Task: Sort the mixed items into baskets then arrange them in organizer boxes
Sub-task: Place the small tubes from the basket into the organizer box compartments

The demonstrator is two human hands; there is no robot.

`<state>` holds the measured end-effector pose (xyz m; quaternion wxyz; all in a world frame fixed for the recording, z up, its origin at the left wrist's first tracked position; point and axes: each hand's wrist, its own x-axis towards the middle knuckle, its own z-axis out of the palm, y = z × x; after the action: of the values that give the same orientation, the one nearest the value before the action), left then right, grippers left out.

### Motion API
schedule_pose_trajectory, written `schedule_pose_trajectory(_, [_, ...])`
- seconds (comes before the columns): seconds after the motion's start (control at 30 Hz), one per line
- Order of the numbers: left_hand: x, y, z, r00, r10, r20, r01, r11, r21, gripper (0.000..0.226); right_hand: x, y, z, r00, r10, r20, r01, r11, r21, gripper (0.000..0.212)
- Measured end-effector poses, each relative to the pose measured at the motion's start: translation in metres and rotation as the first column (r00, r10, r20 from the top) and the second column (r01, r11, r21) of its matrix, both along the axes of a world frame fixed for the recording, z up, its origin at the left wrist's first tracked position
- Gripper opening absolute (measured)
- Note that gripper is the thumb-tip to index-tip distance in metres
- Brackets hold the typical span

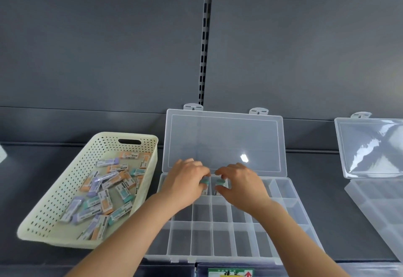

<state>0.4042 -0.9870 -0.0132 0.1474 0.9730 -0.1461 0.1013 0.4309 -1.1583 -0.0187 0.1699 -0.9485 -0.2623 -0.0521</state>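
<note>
A clear organizer box (218, 237) lies open on the dark shelf, its lid (224, 141) propped against the back panel. My left hand (185, 183) pinches a green eraser (205, 181) over a compartment in the box's back row. My right hand (242, 185) pinches a second green eraser (220, 182) over the neighbouring compartment. The erasers' lower ends are hidden by my fingers. A cream perforated basket (54, 207) to the left holds several sleeved erasers (104, 198) in green, purple and orange.
A second clear organizer box (375, 202) stands open at the right edge, its lid (370, 146) up against the back panel. A printed label (231, 273) sits on the shelf's front edge below. The grey back panel rises right behind the boxes.
</note>
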Motion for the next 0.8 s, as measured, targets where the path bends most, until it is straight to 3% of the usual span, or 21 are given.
schedule_pose_trajectory(0.13, [-0.006, 0.016, 0.016, 0.999, 0.034, 0.022, -0.033, 0.997, -0.069, 0.018, -0.004, 0.013, 0.013, 0.999, 0.038, 0.039, -0.041, 0.994, 0.101, 0.030])
schedule_pose_trajectory(0.27, [-0.025, 0.057, 0.035, 0.983, 0.185, 0.018, -0.182, 0.977, -0.106, 0.016, -0.012, 0.050, 0.028, 0.988, 0.145, 0.049, -0.151, 0.978, 0.144, 0.023])
schedule_pose_trajectory(0.4, [-0.055, 0.116, 0.046, 0.912, 0.379, -0.159, -0.384, 0.923, 0.002, 0.008, -0.028, 0.099, 0.037, 0.944, 0.329, 0.030, -0.330, 0.934, 0.138, 0.021])
schedule_pose_trajectory(0.5, [-0.073, 0.153, 0.040, 0.784, 0.494, -0.375, -0.431, 0.869, 0.244, 0.017, -0.038, 0.138, 0.037, 0.888, 0.459, -0.023, -0.459, 0.888, 0.013, 0.026])
schedule_pose_trajectory(0.6, [-0.089, 0.169, 0.024, 0.687, 0.546, -0.480, -0.418, 0.837, 0.353, 0.020, -0.044, 0.172, 0.033, 0.851, 0.523, -0.051, -0.521, 0.825, -0.217, 0.026])
schedule_pose_trajectory(0.67, [-0.096, 0.172, 0.014, 0.666, 0.543, -0.511, -0.403, 0.839, 0.366, 0.023, -0.048, 0.192, 0.031, 0.832, 0.552, -0.047, -0.521, 0.750, -0.407, 0.025])
schedule_pose_trajectory(0.8, [-0.101, 0.172, 0.001, 0.658, 0.515, -0.549, -0.435, 0.855, 0.281, 0.033, -0.051, 0.220, 0.022, 0.848, 0.511, -0.139, -0.493, 0.665, -0.561, 0.017])
